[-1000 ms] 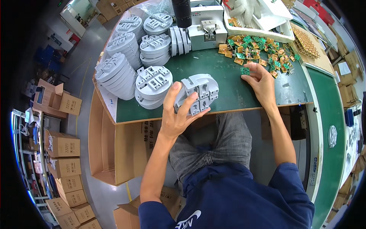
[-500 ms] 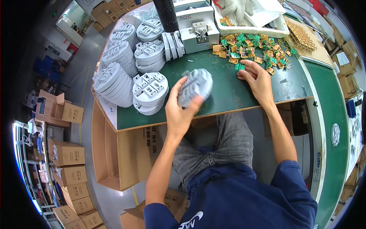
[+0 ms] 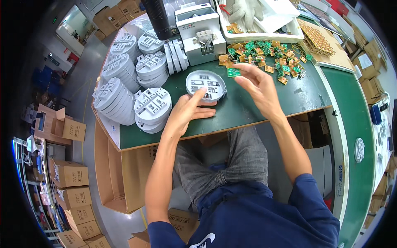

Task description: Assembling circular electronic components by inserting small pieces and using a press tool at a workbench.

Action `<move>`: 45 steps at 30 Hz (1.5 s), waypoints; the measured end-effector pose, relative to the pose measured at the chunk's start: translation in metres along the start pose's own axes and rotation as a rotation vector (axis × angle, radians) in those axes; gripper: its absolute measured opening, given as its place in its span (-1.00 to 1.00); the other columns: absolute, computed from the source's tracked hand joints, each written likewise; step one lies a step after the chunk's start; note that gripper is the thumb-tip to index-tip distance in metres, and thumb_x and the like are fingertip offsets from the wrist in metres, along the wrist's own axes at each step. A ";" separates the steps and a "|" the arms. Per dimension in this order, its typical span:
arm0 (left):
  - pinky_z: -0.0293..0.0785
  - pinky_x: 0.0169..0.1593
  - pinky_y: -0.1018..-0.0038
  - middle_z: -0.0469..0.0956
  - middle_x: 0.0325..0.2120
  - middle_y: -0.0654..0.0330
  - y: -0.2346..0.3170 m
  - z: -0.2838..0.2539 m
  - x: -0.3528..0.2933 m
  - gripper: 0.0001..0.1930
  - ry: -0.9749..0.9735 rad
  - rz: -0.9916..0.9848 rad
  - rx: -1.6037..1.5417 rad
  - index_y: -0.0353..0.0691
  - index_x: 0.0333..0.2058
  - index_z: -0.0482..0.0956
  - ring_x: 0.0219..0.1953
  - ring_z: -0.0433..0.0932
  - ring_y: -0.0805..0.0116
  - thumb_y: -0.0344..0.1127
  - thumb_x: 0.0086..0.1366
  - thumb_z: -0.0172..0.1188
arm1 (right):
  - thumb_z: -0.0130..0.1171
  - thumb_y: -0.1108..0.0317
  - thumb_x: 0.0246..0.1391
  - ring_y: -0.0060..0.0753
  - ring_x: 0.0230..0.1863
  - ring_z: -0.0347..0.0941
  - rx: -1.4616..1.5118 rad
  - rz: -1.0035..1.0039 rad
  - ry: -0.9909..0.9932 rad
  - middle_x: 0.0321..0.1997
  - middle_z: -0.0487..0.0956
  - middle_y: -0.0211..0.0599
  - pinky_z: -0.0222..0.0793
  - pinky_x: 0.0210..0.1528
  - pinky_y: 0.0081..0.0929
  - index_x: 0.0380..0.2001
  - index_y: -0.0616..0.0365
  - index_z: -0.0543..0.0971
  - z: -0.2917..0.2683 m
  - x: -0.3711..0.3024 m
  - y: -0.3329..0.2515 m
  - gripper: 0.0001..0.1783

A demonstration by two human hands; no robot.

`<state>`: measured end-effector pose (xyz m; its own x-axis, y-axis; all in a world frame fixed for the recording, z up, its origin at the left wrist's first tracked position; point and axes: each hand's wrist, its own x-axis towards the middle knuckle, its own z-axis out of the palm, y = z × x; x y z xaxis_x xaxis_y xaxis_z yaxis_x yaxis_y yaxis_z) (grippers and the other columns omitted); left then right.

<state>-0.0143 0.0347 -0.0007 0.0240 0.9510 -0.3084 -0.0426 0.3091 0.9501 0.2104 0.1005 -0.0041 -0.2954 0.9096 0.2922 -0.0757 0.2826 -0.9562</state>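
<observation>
A round grey housing [image 3: 211, 84] is held at its near edge by the left hand [image 3: 187, 110], with the thumb laid over the rim onto the inner face and the fingers spread below it; the grip is closed on that piece. The hollow, rimmed side is turned upward, over the near middle of the green table [image 3: 244, 110], and whether the housing is borne partly by the tabletop cannot be told. By the right hand [image 3: 259, 87] a small green circuit board [image 3: 233, 72] is pinched between thumb and fingers, just to the right of the housing and apart from it. Beyond the right hand, a pile of orange and green boards [image 3: 264, 51] is spread loosely. To the left of the left hand, grey discs [image 3: 152, 105] are stacked in several columns. At the back, a grey machine [image 3: 200, 37] is placed beside a white tray [image 3: 269, 38], in which pale gloves [image 3: 245, 11] are laid.
</observation>
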 end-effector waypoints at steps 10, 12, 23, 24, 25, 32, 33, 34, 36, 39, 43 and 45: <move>0.56 -0.04 0.14 0.54 0.01 -0.28 0.010 0.013 -0.020 -0.20 0.439 0.152 1.056 -0.51 0.13 0.45 -0.11 0.62 -0.08 0.23 0.30 0.25 | 0.26 0.37 0.30 -0.50 0.02 0.58 0.065 0.119 -0.037 -0.02 0.64 -0.28 0.46 0.14 -0.55 0.16 0.30 0.54 0.000 0.011 0.019 -0.59; 0.45 0.12 0.06 0.44 0.12 -0.31 0.000 0.027 -0.018 -0.11 0.765 0.659 1.090 -0.53 0.19 0.38 0.08 0.51 -0.16 0.23 0.22 0.33 | 0.25 0.37 0.31 -0.49 0.02 0.58 0.098 0.127 -0.037 -0.02 0.65 -0.26 0.47 0.14 -0.55 0.16 0.32 0.53 0.005 0.012 0.019 -0.58; 0.15 0.39 0.02 0.17 0.37 -0.28 -0.021 0.012 0.014 0.01 0.300 0.558 1.085 -0.43 0.35 0.21 0.40 0.12 -0.29 0.06 0.08 0.47 | 0.23 0.34 0.33 -0.46 0.01 0.56 0.380 0.224 -0.040 0.02 0.61 -0.19 0.50 0.17 -0.48 0.19 0.35 0.49 -0.012 0.005 0.032 -0.55; 0.13 0.41 0.03 0.15 0.38 -0.28 -0.019 0.004 0.011 0.00 0.192 0.580 1.127 -0.42 0.36 0.20 0.42 0.09 -0.29 0.04 0.09 0.47 | 0.23 0.34 0.33 -0.46 0.01 0.56 0.410 0.221 -0.057 0.02 0.60 -0.20 0.50 0.18 -0.47 0.19 0.35 0.49 -0.014 0.004 0.030 -0.55; 0.13 0.41 0.03 0.15 0.38 -0.28 -0.017 0.000 0.006 0.00 0.192 0.576 1.123 -0.42 0.36 0.20 0.42 0.09 -0.29 0.04 0.09 0.47 | 0.23 0.34 0.33 -0.46 0.01 0.55 0.440 0.218 -0.076 0.02 0.59 -0.21 0.50 0.18 -0.47 0.19 0.35 0.49 -0.014 0.003 0.027 -0.55; 0.12 0.40 0.00 0.10 0.38 -0.34 -0.022 0.034 -0.016 0.05 0.615 0.504 1.077 -0.39 0.37 0.19 0.40 0.11 -0.30 0.15 0.10 0.48 | 0.24 0.37 0.32 -0.46 0.01 0.55 0.287 0.249 -0.120 0.02 0.59 -0.24 0.52 0.18 -0.42 0.17 0.36 0.50 -0.019 -0.001 0.025 -0.57; 0.12 0.40 0.00 0.10 0.38 -0.34 -0.024 0.038 -0.014 0.05 0.623 0.501 1.075 -0.39 0.37 0.19 0.40 0.11 -0.30 0.15 0.10 0.48 | 0.24 0.37 0.32 -0.46 0.01 0.56 0.285 0.253 -0.131 0.03 0.59 -0.24 0.52 0.18 -0.41 0.17 0.36 0.50 -0.016 0.000 0.024 -0.57; 0.14 0.39 -0.01 0.11 0.36 -0.35 -0.029 0.041 -0.010 0.06 0.635 0.521 1.052 -0.40 0.36 0.19 0.38 0.13 -0.30 0.18 0.09 0.47 | 0.23 0.38 0.32 -0.46 0.02 0.56 0.284 0.256 -0.142 0.04 0.59 -0.23 0.53 0.17 -0.41 0.16 0.37 0.51 -0.014 0.001 0.023 -0.58; 0.17 0.35 -0.03 0.15 0.33 -0.37 -0.036 0.043 -0.001 0.10 0.657 0.560 1.007 -0.42 0.35 0.20 0.34 0.18 -0.31 0.26 0.06 0.47 | 0.23 0.38 0.32 -0.45 0.02 0.56 0.244 0.239 -0.143 0.03 0.60 -0.23 0.53 0.17 -0.41 0.16 0.37 0.51 -0.012 0.001 0.023 -0.58; 0.20 0.32 -0.04 0.16 0.31 -0.37 -0.039 0.038 0.005 0.11 0.624 0.568 0.964 -0.46 0.33 0.21 0.31 0.21 -0.30 0.28 0.05 0.47 | 0.23 0.40 0.31 -0.45 0.02 0.57 0.170 0.205 -0.134 0.02 0.62 -0.21 0.54 0.16 -0.41 0.14 0.38 0.52 -0.009 0.001 0.023 -0.60; 0.22 0.31 -0.03 0.17 0.29 -0.39 -0.040 0.039 0.004 0.13 0.658 0.579 0.986 -0.51 0.32 0.21 0.29 0.23 -0.29 0.28 0.05 0.47 | 0.24 0.39 0.31 -0.44 0.04 0.58 0.097 0.196 -0.172 0.01 0.64 -0.19 0.53 0.16 -0.42 0.13 0.39 0.53 -0.008 0.002 0.023 -0.60; 0.22 0.31 -0.03 0.17 0.29 -0.40 -0.039 0.041 0.002 0.13 0.686 0.581 1.009 -0.53 0.31 0.21 0.28 0.24 -0.29 0.28 0.05 0.47 | 0.23 0.39 0.32 -0.44 0.04 0.58 0.051 0.190 -0.177 0.01 0.66 -0.18 0.52 0.16 -0.44 0.13 0.38 0.53 -0.003 0.001 0.023 -0.61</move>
<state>0.0284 0.0236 -0.0366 -0.2593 0.8454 0.4669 0.8775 0.0044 0.4795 0.2117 0.1087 -0.0254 -0.4702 0.8763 0.1045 -0.0496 0.0920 -0.9945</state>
